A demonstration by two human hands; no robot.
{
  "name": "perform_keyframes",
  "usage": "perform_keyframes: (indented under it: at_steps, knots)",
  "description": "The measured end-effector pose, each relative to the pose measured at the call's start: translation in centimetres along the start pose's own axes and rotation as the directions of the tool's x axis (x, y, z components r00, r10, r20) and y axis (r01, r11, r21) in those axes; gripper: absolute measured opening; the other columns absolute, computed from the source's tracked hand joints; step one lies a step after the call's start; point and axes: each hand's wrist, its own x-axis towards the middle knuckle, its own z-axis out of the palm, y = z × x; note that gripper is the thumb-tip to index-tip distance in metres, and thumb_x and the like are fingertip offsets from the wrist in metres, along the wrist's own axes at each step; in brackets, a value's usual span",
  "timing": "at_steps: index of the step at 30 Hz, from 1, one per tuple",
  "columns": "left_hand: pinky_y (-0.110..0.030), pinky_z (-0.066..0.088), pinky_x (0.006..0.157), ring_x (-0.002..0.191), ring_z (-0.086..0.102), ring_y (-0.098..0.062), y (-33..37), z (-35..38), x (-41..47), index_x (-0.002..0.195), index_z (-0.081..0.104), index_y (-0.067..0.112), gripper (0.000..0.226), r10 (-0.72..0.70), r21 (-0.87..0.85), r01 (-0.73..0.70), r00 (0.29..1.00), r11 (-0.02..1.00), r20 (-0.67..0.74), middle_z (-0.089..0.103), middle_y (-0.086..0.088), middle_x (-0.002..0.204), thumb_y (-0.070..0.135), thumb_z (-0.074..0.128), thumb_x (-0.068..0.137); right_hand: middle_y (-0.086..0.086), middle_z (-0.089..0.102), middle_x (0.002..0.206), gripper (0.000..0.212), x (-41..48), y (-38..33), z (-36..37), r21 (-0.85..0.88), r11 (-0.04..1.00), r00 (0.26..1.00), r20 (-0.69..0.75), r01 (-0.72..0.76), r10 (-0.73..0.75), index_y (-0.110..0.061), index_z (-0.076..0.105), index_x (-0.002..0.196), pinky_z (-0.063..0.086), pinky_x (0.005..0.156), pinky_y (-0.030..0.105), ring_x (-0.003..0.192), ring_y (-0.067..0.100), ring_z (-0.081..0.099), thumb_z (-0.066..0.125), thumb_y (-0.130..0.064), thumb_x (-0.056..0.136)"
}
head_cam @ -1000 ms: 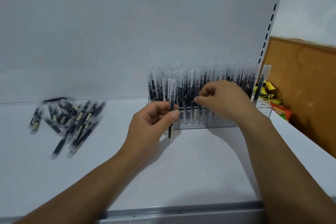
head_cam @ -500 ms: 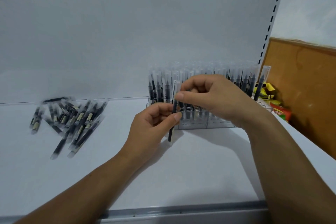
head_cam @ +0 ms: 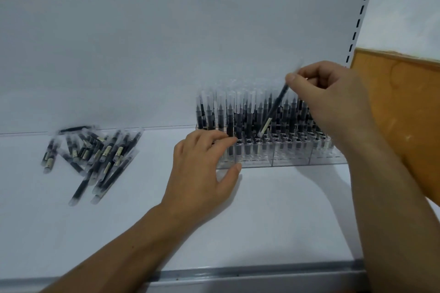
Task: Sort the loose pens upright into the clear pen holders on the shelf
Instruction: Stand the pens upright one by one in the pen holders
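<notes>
My right hand [head_cam: 331,102] pinches one black pen [head_cam: 275,110] near its top and holds it tilted above the clear pen holders [head_cam: 281,159], its lower end just over the upright pens. Several black pens with clear caps [head_cam: 238,114] stand upright in the holders, in rows. My left hand [head_cam: 202,171] holds nothing; its fingers are spread at the left front corner of the holders, fingertips touching the pens there. A loose pile of pens [head_cam: 95,152] lies flat on the white shelf [head_cam: 262,221] to the left.
The shelf's grey front edge [head_cam: 262,273] runs along the bottom. A white back panel [head_cam: 166,54] rises behind the holders. A perforated upright [head_cam: 359,14] and a brown board [head_cam: 404,114] stand at the right.
My right hand took the pen from my left hand and lifted it up and to the right over the holders. My left hand let go and moved to the holders' left corner.
</notes>
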Motion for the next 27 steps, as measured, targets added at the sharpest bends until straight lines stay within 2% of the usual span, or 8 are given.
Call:
perform_keyframes:
  at_steps: [2, 8, 16, 21, 24, 27]
  knots:
    - [-0.025, 0.018, 0.102, 0.123, 0.041, -0.012, 0.0, 0.0, -0.1, 0.126, 0.059, 0.031, 0.048, 0.0, 0.041, -0.001, 1.0, 0.999, 0.024, 0.053, 0.015, 0.124, 0.051, 0.045, 0.084, -0.008, 0.05, 0.061, 0.015, 0.0, 0.4, 0.2, -0.04, 0.999, 1.0, 0.001, 0.008, -0.008, -0.019, 0.069, 0.091, 0.038, 0.053, 0.023, 0.049, 0.004, 0.041, 0.068, -0.033, 0.09]
    - [-0.018, 0.015, 0.1, 0.12, 0.039, -0.006, 0.2, -0.1, -0.1, 0.127, 0.059, 0.029, 0.05, 0.006, 0.026, -0.007, 0.999, 1.0, 0.034, 0.053, 0.013, 0.125, 0.051, 0.044, 0.084, -0.009, 0.053, 0.062, 0.017, 0.2, 0.6, -0.1, -0.122, 0.992, 0.999, -0.005, 0.036, -0.037, -0.02, 0.069, 0.093, 0.038, 0.057, 0.023, 0.051, 0.004, 0.045, 0.066, -0.036, 0.091]
    - [-0.021, 0.018, 0.1, 0.12, 0.042, -0.008, 0.3, -0.2, -0.2, 0.127, 0.059, 0.029, 0.051, -0.005, 0.044, 0.003, 0.999, 0.999, 0.044, 0.054, 0.012, 0.126, 0.051, 0.044, 0.084, -0.011, 0.054, 0.061, 0.015, 0.6, 0.6, -0.4, -0.192, 0.98, 0.999, -0.003, 0.043, -0.044, -0.022, 0.068, 0.089, 0.039, 0.062, 0.026, 0.053, 0.004, 0.046, 0.066, -0.037, 0.09]
    - [-0.022, 0.019, 0.101, 0.121, 0.042, -0.008, 0.3, -0.2, -0.2, 0.127, 0.059, 0.029, 0.051, -0.008, 0.051, 0.006, 0.999, 0.999, 0.051, 0.053, 0.013, 0.126, 0.051, 0.044, 0.084, -0.015, 0.054, 0.068, 0.012, 0.2, 0.7, 0.9, -0.362, 0.931, 0.989, 0.15, 0.045, 0.011, -0.027, 0.064, 0.087, 0.045, 0.068, 0.03, 0.062, 0.004, 0.049, 0.063, -0.039, 0.091]
    - [-0.021, 0.018, 0.101, 0.121, 0.042, -0.008, 0.3, -0.2, -0.2, 0.128, 0.059, 0.029, 0.051, -0.009, 0.056, 0.006, 0.999, 0.998, 0.05, 0.053, 0.013, 0.127, 0.051, 0.044, 0.084, -0.016, 0.053, 0.069, 0.012, 0.2, 0.8, 1.8, -0.408, 0.912, 0.988, 0.149, 0.038, 0.025, -0.029, 0.062, 0.088, 0.051, 0.072, 0.035, 0.069, 0.012, 0.055, 0.059, -0.04, 0.092]
    - [-0.021, 0.018, 0.101, 0.122, 0.042, -0.008, 0.4, -0.3, -0.2, 0.128, 0.058, 0.029, 0.052, -0.013, 0.05, 0.01, 0.999, 0.999, 0.051, 0.053, 0.013, 0.127, 0.052, 0.043, 0.084, -0.015, 0.053, 0.068, 0.017, 0.6, 0.6, 1.4, -0.439, 0.897, 0.984, 0.172, 0.04, 0.04, -0.026, 0.064, 0.09, 0.049, 0.069, 0.032, 0.064, 0.011, 0.053, 0.059, -0.042, 0.092]
